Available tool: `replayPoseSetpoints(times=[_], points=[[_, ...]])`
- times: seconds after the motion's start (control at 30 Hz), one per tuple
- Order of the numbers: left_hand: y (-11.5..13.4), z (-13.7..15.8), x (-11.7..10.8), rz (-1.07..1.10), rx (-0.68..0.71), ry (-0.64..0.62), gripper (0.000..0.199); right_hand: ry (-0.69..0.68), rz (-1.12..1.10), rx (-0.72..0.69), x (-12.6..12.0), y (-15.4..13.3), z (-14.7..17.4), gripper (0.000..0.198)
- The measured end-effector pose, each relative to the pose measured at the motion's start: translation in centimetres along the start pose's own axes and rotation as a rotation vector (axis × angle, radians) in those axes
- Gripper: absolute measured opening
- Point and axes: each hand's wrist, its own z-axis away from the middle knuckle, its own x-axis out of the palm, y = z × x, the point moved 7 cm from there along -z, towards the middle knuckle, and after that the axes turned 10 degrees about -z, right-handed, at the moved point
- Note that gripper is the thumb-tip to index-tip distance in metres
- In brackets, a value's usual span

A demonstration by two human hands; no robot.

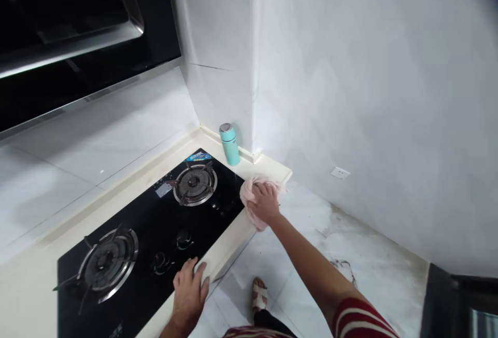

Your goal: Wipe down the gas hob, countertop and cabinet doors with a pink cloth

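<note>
Under my right hand (266,204) a pale pink cloth (252,190) is bunched against the cream countertop (218,251), at its front right corner beside the black gas stove (212,218). My fingers press down on the cloth, and its folds stick out around them. My left hand (189,290) rests on the counter's front edge near the stove's knobs (183,239), fingers apart and holding nothing. A mint green thermos (230,146) with a silver-topped lid stands upright behind the stove's right corner, apart from both hands.
Two burners, one on the right (194,185) and one on the left (107,262), carry raised metal pan supports. A black range hood (89,68) overhangs the stove. White walls meet behind the thermos. A wall socket (340,173) sits low on the right.
</note>
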Motion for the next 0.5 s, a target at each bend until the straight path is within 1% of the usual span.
replayPoseSetpoints(times=[0.07,0.13,0.23,0.37,0.5], points=[[0.0,0.1,-0.1,-0.039,0.008,0.013,0.028,0.049,0.018,0.100,-1.6,3.6,-2.4,0.056],[0.0,0.1,-0.2,-0.075,0.021,0.020,0.028,0.091,0.027,0.189,-3.0,6.7,-4.6,0.056],[0.0,0.0,-0.4,-0.107,0.035,0.019,0.028,0.133,0.011,0.305,-4.4,10.0,-7.3,0.058],[0.2,-0.1,-0.7,-0.123,0.047,0.012,0.028,0.174,-0.047,0.470,-5.1,12.6,-9.0,0.056],[0.3,-0.2,-0.9,-0.125,0.037,-0.014,0.028,0.203,-0.113,0.550,-5.2,13.4,-8.7,0.054]])
